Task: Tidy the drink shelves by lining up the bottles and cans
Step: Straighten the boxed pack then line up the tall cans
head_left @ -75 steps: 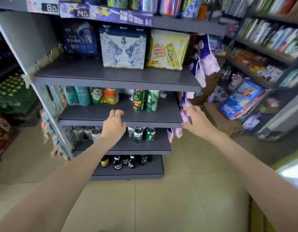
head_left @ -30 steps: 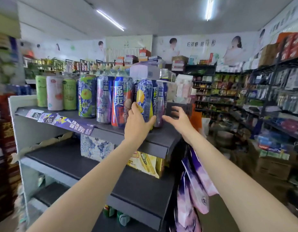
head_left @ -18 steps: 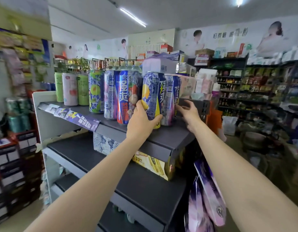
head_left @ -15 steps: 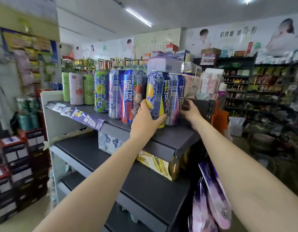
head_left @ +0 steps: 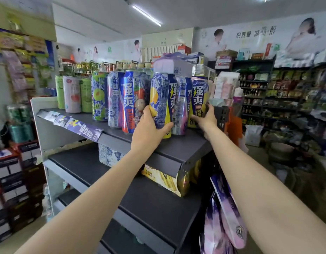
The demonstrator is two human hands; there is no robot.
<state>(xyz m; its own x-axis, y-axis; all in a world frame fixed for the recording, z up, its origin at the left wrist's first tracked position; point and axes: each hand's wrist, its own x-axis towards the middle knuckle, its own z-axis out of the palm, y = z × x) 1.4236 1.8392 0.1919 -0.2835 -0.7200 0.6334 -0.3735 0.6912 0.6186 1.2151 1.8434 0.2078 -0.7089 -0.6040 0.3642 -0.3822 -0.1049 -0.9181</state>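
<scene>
Cans stand upright in a row along the dark top shelf (head_left: 184, 153). Left hand (head_left: 149, 131) wraps around the lemon-yellow can (head_left: 162, 105) near the shelf's right end; right hand (head_left: 206, 120) curls around the end can (head_left: 199, 99) just beside a black basket (head_left: 221, 116). A purple-labelled can (head_left: 182, 105) stands between them.

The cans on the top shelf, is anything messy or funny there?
Yes. A pale boxed pack sits on top of the cans. The left hand grips a blue-and-yellow can that stands forward of its neighbours; the right hand grips the end can.
</scene>
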